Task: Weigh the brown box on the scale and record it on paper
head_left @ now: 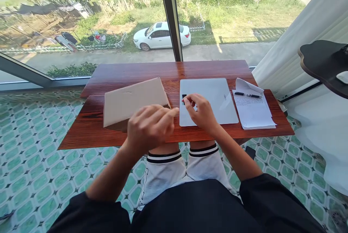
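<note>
My left hand (150, 124) is raised over the front edge of the table, in front of a closed brown cardboard box (133, 102). Its fingers are curled in, and motion blurs it, so whatever it may hold is hidden. My right hand (199, 111) hovers above a closed silver laptop (214, 99), thumb and forefinger pinched together. A tiny reddish spot shows at those fingertips, too small to name. Beside them a dark sticker is partly visible on the laptop lid.
Right of the laptop lie paper sheets (252, 113) with handwriting and a black pen (247, 95) on top. The dark red wooden table (92, 117) stands against a large window. A white curtain (293, 44) and a dark curved object (323, 62) are at the right.
</note>
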Available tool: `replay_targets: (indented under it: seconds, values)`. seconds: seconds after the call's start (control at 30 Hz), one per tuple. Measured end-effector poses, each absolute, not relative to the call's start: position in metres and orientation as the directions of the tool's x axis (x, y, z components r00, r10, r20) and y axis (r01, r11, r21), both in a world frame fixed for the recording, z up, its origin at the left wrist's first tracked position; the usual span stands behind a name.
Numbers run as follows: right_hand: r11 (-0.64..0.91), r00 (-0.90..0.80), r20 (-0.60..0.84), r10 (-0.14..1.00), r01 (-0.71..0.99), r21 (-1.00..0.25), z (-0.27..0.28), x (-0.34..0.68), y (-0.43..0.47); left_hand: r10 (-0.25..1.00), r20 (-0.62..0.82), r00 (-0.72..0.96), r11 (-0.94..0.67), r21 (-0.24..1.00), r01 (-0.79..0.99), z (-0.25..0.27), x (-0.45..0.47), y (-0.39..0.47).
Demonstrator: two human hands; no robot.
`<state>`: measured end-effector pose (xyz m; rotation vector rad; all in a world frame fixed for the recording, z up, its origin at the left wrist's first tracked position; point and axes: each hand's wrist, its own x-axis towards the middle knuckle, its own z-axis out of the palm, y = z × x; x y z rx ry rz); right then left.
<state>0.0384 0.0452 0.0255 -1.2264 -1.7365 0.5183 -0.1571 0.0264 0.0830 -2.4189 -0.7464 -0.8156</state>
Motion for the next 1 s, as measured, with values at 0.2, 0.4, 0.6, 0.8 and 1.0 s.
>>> replay_targets:
  seconds: [0.2, 0.4, 0.6, 0.8, 1.0]
  values:
    - [0.302, -0.05, 0.342, 0.938, 0.602, -0.74, 0.024, 0.073, 0.043, 0.058, 0.54, 0.84, -0.909, -0.319, 0.267, 0.072, -0.088, 0.011]
    - [0.224, 0.036, 0.323, 0.946, 0.649, -0.727, 0.014, 0.104, 0.043, -0.203, 0.522, 0.829, -0.936, -0.351, -0.008, 0.05, -0.035, 0.01]
    - [0.151, 0.105, 0.335, 0.936, 0.74, -0.656, 0.0, 0.141, 0.042, -0.439, 0.529, 0.726, -0.893, -0.345, -0.288, 0.017, 0.023, 0.01]
    - [0.048, 0.184, 0.354, 0.917, 0.83, -0.556, -0.01, 0.192, 0.039, -0.617, 0.462, 0.637, -0.782, -0.266, -0.564, -0.002, 0.073, 0.013]
    - [-0.118, 0.241, 0.411, 0.879, 0.946, -0.304, -0.016, 0.262, 0.04, -0.506, 0.449, 0.737, -0.862, -0.233, -0.45, -0.022, 0.102, 0.005]
